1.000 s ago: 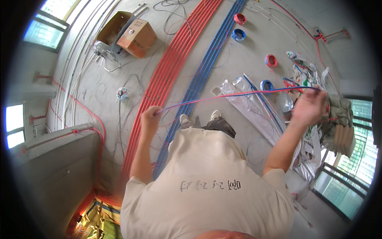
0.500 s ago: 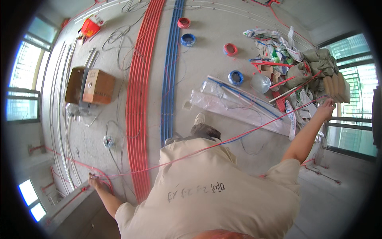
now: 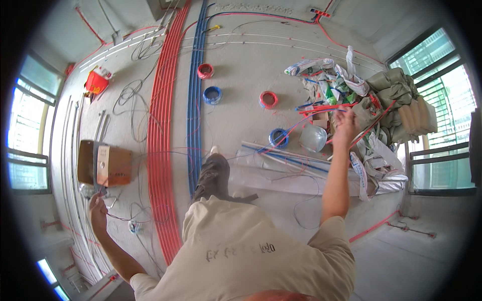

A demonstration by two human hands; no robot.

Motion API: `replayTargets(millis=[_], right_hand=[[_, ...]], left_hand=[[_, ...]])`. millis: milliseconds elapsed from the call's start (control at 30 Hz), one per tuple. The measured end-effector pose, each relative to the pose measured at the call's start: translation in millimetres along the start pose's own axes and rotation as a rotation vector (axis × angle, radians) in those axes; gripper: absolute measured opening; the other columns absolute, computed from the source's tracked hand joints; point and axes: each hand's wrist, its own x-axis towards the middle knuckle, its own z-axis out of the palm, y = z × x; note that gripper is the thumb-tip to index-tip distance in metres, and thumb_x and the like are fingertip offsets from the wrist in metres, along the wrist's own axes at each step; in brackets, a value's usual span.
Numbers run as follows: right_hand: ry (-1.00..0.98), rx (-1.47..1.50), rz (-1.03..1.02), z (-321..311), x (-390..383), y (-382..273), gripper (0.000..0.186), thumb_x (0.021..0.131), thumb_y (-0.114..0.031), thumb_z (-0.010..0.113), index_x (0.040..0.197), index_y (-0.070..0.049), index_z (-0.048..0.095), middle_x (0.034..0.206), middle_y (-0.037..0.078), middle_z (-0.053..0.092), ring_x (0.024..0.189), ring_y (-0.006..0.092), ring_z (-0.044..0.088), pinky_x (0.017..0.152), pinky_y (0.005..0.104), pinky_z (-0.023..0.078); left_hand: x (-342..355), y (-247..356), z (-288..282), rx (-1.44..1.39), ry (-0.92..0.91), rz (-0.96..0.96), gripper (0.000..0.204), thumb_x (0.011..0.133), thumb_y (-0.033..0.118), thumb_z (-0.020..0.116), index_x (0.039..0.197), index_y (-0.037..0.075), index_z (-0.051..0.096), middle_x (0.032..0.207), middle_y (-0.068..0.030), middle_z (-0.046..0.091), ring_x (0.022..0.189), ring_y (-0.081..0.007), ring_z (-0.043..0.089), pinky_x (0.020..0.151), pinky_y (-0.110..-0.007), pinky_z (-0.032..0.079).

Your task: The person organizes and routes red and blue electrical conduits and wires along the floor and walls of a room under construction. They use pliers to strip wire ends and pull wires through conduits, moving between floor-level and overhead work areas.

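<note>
My left hand (image 3: 98, 209) is raised at the left, closed on the ends of thin electrical wires. Dark and reddish strands (image 3: 125, 219) trail from it above the floor. At the right, my right hand (image 3: 345, 125) is closed as well, on red and blue wires (image 3: 303, 120) that curve down toward the floor. Between the two hands the wires hang slack. Below them lie coils of wire: a red coil (image 3: 205, 71), a blue coil (image 3: 212, 95), another red coil (image 3: 268, 100) and another blue coil (image 3: 279, 138).
Red conduits (image 3: 161, 125) and blue conduits (image 3: 195, 110) run along the floor. An open cardboard box (image 3: 114, 165) stands left, with a red bucket (image 3: 96, 82) beyond. Plastic-wrapped pipes (image 3: 281, 183) lie right of my legs. A debris heap (image 3: 371, 115) with sacks sits at the right.
Both hands have come inward and forward from a wide spread. The wires stretched tight between them now sag. My body has shifted, with a leg now showing farther forward.
</note>
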Motion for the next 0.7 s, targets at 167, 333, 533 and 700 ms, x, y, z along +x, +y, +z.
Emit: replayTargets(millis=[167,333,533,700], right_hand=[[0.002,-0.045,0.022,84.9,62.0,50.8,0.030,0.105,-0.024,0.056,0.118,0.002,0.061,0.106,0.014,0.071,0.082,0.0216,0.071,0.077,0.0323,0.059],[0.160,-0.156,0.050,122.2,150.4,91.9,0.033,0.100,-0.031,0.062,0.115,-0.002,0.064,0.105,0.010,0.071,0.089,0.0196,0.069,0.076,0.0296,0.055],[0.314,-0.241,0.030,167.7,241.5,106.3,0.034,0.099,-0.034,0.062,0.115,-0.004,0.063,0.107,0.007,0.070,0.090,0.0190,0.069,0.075,0.0299,0.052],[0.398,-0.226,0.023,197.5,315.8,134.5,0.034,0.099,-0.030,0.064,0.117,-0.001,0.062,0.109,0.011,0.072,0.089,0.0206,0.069,0.079,0.0327,0.054]], left_hand=[[155.8,46.4,127.7,0.085,0.011,0.060,0.009,0.096,0.011,0.062,0.100,0.004,0.066,0.061,0.0085,0.037,0.048,-0.0018,0.029,0.043,-0.022,0.020],[318.7,56.3,245.4,0.140,0.041,-0.129,0.008,0.092,0.010,0.064,0.089,0.003,0.067,0.061,0.0055,0.043,0.043,-0.0034,0.031,0.036,-0.022,0.020],[435.4,141.3,390.8,-0.125,-0.254,-0.102,0.018,0.096,0.011,0.061,0.106,-0.004,0.066,0.071,-0.0019,0.057,0.046,-0.0050,0.037,0.041,-0.021,0.027],[521.9,186.9,485.8,-0.139,-0.332,-0.007,0.022,0.098,0.011,0.061,0.112,-0.005,0.063,0.081,-0.0080,0.067,0.046,-0.0054,0.038,0.041,-0.022,0.026]])
